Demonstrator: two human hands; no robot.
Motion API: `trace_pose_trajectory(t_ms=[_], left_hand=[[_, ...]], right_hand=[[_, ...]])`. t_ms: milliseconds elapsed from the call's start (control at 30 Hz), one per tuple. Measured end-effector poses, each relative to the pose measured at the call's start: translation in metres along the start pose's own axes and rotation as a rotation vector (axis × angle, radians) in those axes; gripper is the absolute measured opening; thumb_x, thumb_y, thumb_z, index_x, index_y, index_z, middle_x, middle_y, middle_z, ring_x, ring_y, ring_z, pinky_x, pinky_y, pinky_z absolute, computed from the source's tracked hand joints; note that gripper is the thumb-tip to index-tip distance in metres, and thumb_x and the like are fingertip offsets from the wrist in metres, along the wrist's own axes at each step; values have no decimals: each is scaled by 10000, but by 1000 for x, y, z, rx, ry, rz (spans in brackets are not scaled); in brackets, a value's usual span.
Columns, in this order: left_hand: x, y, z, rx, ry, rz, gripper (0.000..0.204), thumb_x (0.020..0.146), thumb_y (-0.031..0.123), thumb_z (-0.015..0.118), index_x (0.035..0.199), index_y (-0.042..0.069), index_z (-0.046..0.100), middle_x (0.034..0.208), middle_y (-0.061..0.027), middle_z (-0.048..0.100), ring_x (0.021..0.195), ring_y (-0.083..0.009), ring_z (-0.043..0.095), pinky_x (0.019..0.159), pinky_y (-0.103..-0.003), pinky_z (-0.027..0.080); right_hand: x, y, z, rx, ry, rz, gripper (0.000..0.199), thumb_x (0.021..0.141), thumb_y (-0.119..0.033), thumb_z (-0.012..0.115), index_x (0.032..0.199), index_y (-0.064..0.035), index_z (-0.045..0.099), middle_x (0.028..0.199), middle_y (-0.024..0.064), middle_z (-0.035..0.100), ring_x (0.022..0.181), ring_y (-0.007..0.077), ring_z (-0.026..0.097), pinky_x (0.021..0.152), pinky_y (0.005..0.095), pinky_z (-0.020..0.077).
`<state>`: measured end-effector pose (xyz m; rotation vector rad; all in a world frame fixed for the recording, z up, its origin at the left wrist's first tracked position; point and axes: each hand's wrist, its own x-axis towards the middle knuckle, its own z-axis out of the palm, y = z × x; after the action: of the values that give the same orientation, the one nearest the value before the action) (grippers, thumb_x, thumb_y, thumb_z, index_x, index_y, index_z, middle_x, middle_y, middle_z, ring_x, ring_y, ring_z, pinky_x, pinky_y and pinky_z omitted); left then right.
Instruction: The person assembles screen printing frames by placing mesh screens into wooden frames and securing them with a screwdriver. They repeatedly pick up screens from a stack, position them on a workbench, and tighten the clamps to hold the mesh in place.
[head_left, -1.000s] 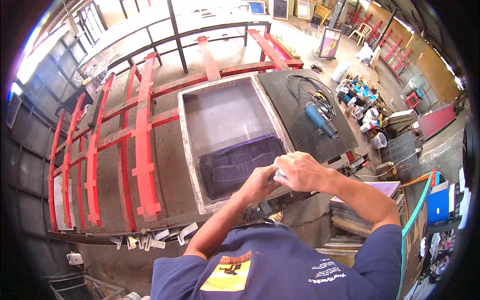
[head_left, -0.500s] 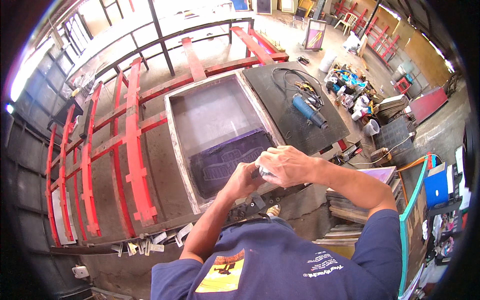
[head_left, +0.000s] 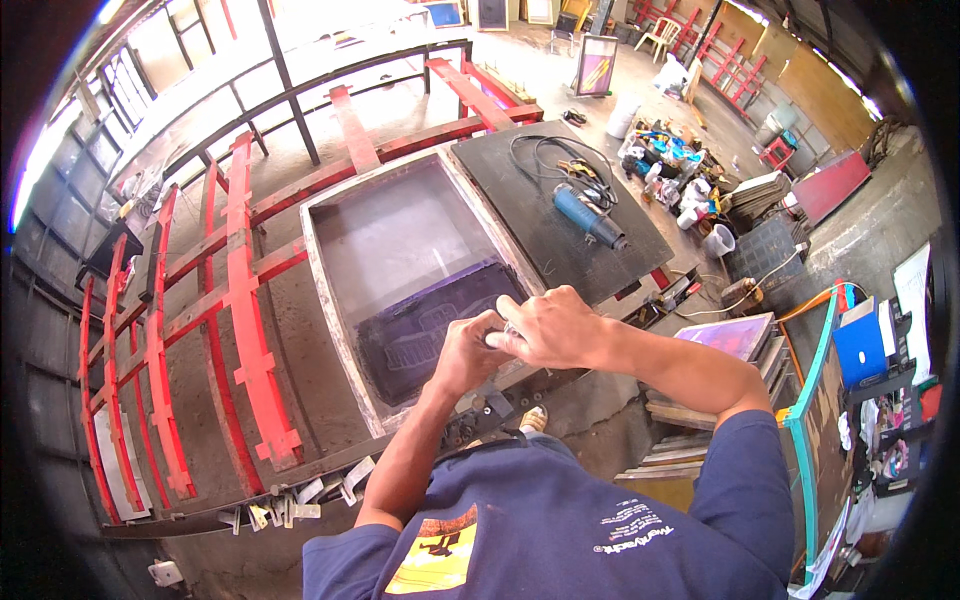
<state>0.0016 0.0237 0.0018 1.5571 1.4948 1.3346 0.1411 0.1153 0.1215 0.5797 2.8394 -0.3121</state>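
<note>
Over near right edge of framed screen [head_left: 405, 240], in head view, I see left hand [head_left: 463, 352] and right hand [head_left: 558, 332] meeting, fingers curled round small pale item [head_left: 509, 330]; mostly hidden, kind I can't tell. Screen's near end dark purple. Right: blue heat gun [head_left: 583, 212] on black board [head_left: 575, 266]. Left: red slats [head_left: 255, 335].

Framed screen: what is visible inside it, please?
Pale mesh and a dark purple panel. The left hand and right hand cover part of the panel; that part cannot be seen.
</note>
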Motion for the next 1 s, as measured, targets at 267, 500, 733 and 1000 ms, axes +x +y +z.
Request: trace_pose_trajectory(t_ms=[267, 500, 733, 1000], left_hand=[[-5, 9, -5, -50, -56, 7, 292, 739, 51, 781, 966, 3, 603, 777, -150, 621, 688, -273, 609, 663, -366, 483], [1, -5, 10, -65, 3, 188, 348, 700, 22, 761, 1015, -7, 615, 812, -144, 638, 743, -296, 626, 702, -359, 498], [6, 5, 10, 124, 28, 187, 282, 693, 34, 767, 928, -10, 620, 942, -165, 683, 862, -330, 674, 769, -384, 513], [9, 2, 7, 33, 52, 223, 372, 653, 74, 796, 957, 2, 595, 872, -158, 638, 844, -341, 643, 771, -414, 498]], right_hand=[[-8, 14, 13, 43, 233, -158, 291, 885, -286, 619, 1011, -39, 528, 910, 177, 628, 892, 370, 663, 728, 478, 517], [-5, 22, 26, -6, 379, -239, 382, 868, -335, 593, 1077, -18, 554, 885, 204, 687, 804, 370, 702, 711, 481, 549], [-1, 19, 26, -23, 208, -91, 381, 889, -364, 587, 1041, -16, 549, 838, 208, 675, 767, 384, 699, 691, 487, 554], [-6, 13, 28, 190, 301, -137, 377, 897, -346, 623, 1048, -9, 547, 977, 196, 647, 864, 394, 678, 757, 476, 553]])
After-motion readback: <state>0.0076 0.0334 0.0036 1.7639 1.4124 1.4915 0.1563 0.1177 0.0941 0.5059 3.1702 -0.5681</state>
